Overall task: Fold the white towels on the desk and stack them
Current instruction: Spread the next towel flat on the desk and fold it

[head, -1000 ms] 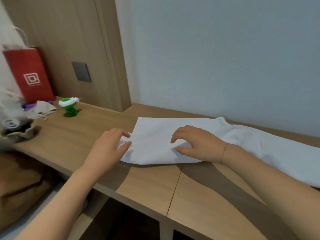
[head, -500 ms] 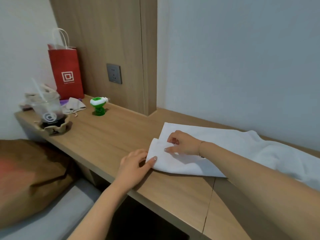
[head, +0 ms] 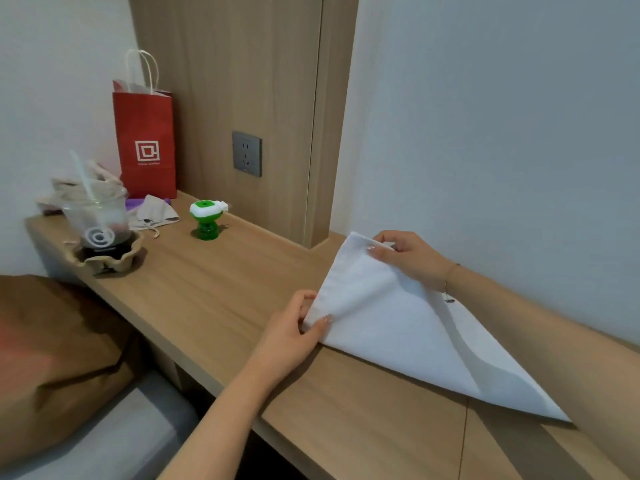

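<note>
My left hand (head: 294, 336) is nearest to me, at the front edge of the wooden desk (head: 221, 292), and it pinches the near corner of the white towel (head: 388, 317) between thumb and curled fingers. From that corner the towel's short edge rises away from the desk toward the wall, where my right hand (head: 410, 254) pinches the far corner, thumb on top and fingers tucked behind the cloth. A thin bracelet (head: 448, 282) circles that wrist. So the towel hangs between my two grips: its left end is lifted off the desk, and the rest slopes down to my right, where its far point lies flat on the desk surface under my right forearm.

Left of the towel and well apart from it, a small green and white device (head: 206, 220) stands on the desk. Farther left of the towel a clear plastic cup (head: 98, 220) with a straw sits in a cardboard holder (head: 110, 258), with a crumpled beige cloth (head: 156, 214) just beside it. Beyond those, a red paper bag (head: 145, 143) stands upright at the wall, and a grey wall socket (head: 246, 153) is set in the wood panel behind the desk.
</note>
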A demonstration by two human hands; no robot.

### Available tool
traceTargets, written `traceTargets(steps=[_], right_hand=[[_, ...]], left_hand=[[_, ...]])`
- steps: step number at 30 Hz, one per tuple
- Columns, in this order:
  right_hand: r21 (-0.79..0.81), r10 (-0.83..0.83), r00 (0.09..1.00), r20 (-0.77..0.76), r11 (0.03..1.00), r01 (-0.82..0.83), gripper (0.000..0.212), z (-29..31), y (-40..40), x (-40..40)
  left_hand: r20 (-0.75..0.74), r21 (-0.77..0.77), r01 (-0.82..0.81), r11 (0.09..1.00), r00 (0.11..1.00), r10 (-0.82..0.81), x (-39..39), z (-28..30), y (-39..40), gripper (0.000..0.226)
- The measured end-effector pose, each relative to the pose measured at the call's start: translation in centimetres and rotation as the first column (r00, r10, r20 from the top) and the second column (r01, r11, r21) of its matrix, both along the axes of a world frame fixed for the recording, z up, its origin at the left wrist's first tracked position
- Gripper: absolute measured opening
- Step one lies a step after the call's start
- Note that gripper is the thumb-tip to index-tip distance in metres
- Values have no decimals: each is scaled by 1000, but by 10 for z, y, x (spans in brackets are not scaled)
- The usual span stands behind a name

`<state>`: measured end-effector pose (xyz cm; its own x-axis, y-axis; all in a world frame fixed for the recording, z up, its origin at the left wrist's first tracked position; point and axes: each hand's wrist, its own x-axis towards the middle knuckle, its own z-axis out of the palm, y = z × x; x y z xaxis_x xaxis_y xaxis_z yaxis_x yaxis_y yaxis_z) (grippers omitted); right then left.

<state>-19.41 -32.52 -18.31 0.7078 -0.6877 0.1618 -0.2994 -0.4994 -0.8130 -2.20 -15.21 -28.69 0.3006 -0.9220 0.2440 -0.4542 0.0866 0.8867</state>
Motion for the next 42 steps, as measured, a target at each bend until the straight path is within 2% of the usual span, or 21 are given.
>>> traceTargets(steps=[2, 3, 5, 7, 10, 13, 16, 18, 19, 21, 23, 25, 26, 30, 35, 42], right_hand=[[11, -11, 997, -77, 1000, 12, 27, -16, -13, 11], [5, -14, 990, -140, 1000, 15, 29, -27, -18, 17], [-52, -28, 961, -277, 999, 14, 34, -52, -25, 24], [-141, -70, 927, -367, 990, 19, 30, -73, -29, 29], [-201, -132, 882, -451, 979, 44, 31, -78, -35, 32], [-197, -131, 841, -525, 980, 30, 41, -74, -39, 36], [-283, -117, 838, -533, 958, -46, 34, -70, -38, 38], [-392, -119, 870, -478, 915, -90, 24, -64, -37, 35], [-420, -124, 899, -419, 905, -71, 26, -60, -38, 35], [-385, -139, 942, -305, 923, 11, 33, -53, -41, 37], [-326, -141, 908, -393, 945, 6, 40, -49, -42, 44], [-296, -155, 819, -553, 955, -19, 46, -55, -43, 52], [-283, -168, 795, -583, 959, -5, 46, -59, -44, 55], [-234, -161, 767, -621, 972, 15, 43, -63, -50, 60], [-220, -134, 756, -640, 975, -14, 32, -62, -52, 65], [-295, -197, 744, -638, 956, 1, 31, -67, -48, 71]], left_hand=[[141, -5, -70, 998, 988, 70, 2, -3, -2, 7], [176, -6, -97, 995, 980, 97, 3, -4, -2, 12], [144, 1, -112, 994, 983, 111, 3, -6, -3, 21], [82, 7, -140, 990, 987, 139, 4, -8, -5, 26], [19, -22, -299, 954, 954, 299, 7, -11, -9, 25], [135, -38, -357, 933, 923, 359, 8, -12, -12, 24], [288, -3, -331, 944, 903, 318, 5, -10, -12, 42], [363, -3, -296, 955, 890, 277, 3, -9, -12, 46], [333, -27, -273, 962, 904, 266, 3, -9, -11, 44], [155, -85, -258, 962, 951, 269, 5, -8, -9, 39], [52, -84, -254, 964, 965, 258, 5, -7, -8, 38], [89, -47, -250, 967, 963, 254, 3, -7, -8, 38], [118, -35, -261, 965, 957, 263, 3, -8, -8, 37], [159, -38, -354, 934, 921, 356, 3, -10, -11, 34], [287, -7, -453, 892, 853, 435, 3, -10, -12, 32], [317, 28, -420, 907, 864, 391, 4, -11, -12, 30]])
